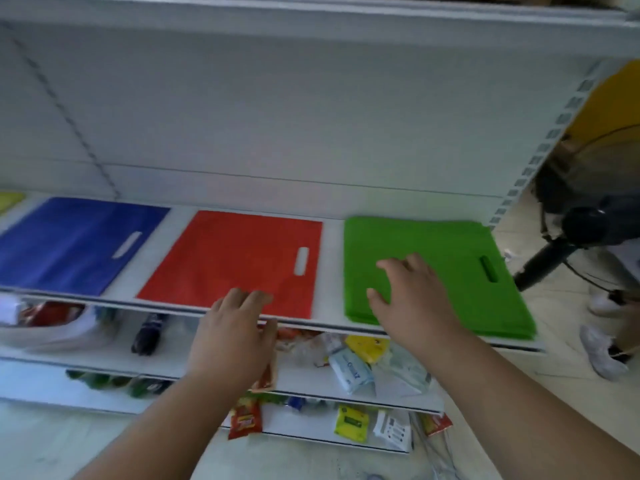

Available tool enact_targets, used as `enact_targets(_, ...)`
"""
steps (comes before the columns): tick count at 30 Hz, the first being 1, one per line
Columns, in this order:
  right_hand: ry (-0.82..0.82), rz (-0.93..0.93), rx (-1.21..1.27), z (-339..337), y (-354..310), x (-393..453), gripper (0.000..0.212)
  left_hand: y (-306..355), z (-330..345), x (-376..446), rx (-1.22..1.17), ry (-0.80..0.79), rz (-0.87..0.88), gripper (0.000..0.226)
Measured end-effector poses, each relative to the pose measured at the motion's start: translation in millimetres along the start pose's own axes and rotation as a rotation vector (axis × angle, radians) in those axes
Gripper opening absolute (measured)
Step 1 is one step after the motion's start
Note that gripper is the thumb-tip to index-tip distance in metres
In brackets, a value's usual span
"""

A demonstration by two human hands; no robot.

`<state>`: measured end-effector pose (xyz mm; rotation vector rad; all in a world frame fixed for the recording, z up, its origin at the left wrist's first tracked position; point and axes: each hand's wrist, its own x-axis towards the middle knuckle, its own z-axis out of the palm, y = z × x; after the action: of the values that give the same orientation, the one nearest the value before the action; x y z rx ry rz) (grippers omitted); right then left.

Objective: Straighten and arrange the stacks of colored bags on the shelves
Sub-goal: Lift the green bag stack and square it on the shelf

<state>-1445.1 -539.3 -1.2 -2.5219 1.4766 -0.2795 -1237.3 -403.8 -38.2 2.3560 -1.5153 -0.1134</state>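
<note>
Three stacks of flat bags lie side by side along the white shelf (pixel 332 230): the blue stack (pixel 69 247) toward its left end, the red stack (pixel 235 261) in the middle, and the green stack (pixel 446 271) at the right end, close to the upright post. A sliver of yellow bag (pixel 10 199) shows at the far left, mostly cut off. The green pile looks the thickest, its front edge reaching almost to the shelf's front lip; the red one sits slightly askew, front corners near the lip.

The person's left hand (pixel 235 327) rests at the front edge of the shelf, fingers loosely bent over the near edge of the red stack, holding nothing that I can see. The right hand (pixel 405 296) lies spread on the green stack near its front-left corner, fingers wide and pressing on top, not gripping.

These bags look like thin, soft fabric (each has a die-cut handle slot), so they should be light and floppy, and the top sheets will likely slide over those beneath. I would judge it best to square a pile by pushing on its edges with flat palms, or to lift it with both hands under opposite sides, rather than pinching one corner, which would only peel off the top few.

Snack packets (pixel 353 368) and a dark bottle (pixel 149 334) lie on the lower shelves.
</note>
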Motion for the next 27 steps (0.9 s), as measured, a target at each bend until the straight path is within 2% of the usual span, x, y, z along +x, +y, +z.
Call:
enact_targets(7,0.062,-0.303,0.161,45.3,-233.4,-1.5,0.048,-200.5,-82.9,-84.5,0.048,0.105,-0.224,0.032)
enact_targets(12,-0.017,-0.538,0.257,70.7,-398.4,-4.0,0.049,-325.1,-144.2,-148.1,0.056,0.207,-0.443,0.03)
enact_targets(20,-0.096,-0.786,0.307,130.8,-594.0,44.8,0.042,-485.5,-180.8,-150.3,-0.002,0.397,-0.676,0.027)
enact_targets(27,-0.198,-0.98,0.291,173.8,-783.4,77.3,0.042,-609.7,-246.2,-163.8,0.044,0.478,-0.867,0.027)
